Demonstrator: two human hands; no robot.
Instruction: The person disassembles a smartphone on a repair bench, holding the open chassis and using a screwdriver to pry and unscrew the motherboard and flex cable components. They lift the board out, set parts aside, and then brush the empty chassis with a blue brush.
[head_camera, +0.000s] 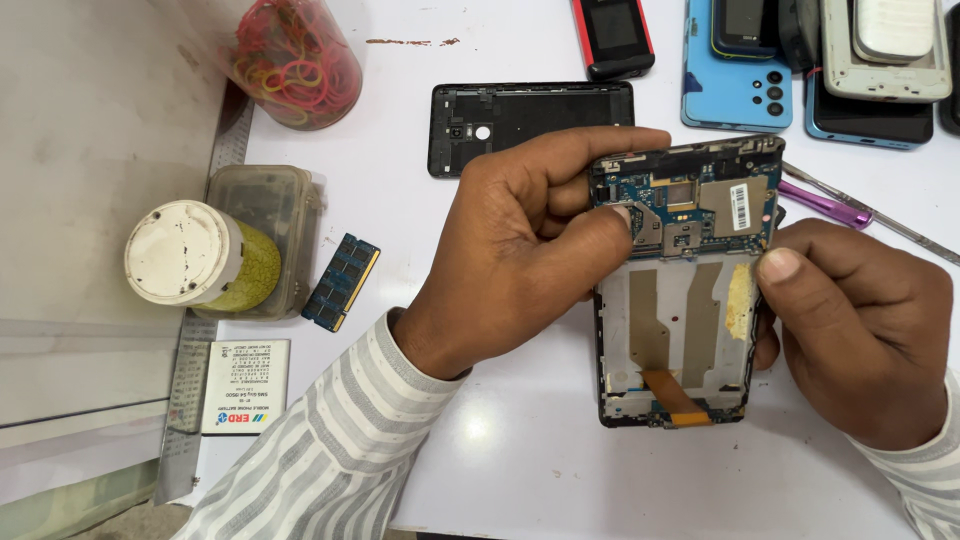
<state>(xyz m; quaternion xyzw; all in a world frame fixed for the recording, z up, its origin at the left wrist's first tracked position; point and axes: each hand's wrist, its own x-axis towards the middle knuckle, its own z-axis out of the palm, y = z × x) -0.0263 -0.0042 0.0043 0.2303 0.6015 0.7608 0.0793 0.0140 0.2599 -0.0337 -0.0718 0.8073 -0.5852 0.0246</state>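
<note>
An opened black smartphone frame with its blue circuit board exposed (685, 290) is held just above the white tabletop (520, 460), near its middle. The left hand (520, 250) is closed on the phone's upper left edge, forefinger laid along the top rim, thumb pressed onto a metal shield of the board. The right hand (865, 325) is clamped on the phone's right side, thumb flat against the frame's edge beside a patch of yellowish adhesive. An orange flex ribbon (675, 395) is seen lying at the frame's lower end.

Behind the left hand, a detached black back cover (500, 115) is laid flat. A purple-handled tool (830, 208) is seen just beyond the right hand. Blue phones (735, 85) are stacked at the far right. To the left, a green memory module (341, 282), a white rectangular phone battery (245, 385), a white-lidded jar (200, 255) and a clear jar of rubber bands (295, 65) are set well apart from the work.
</note>
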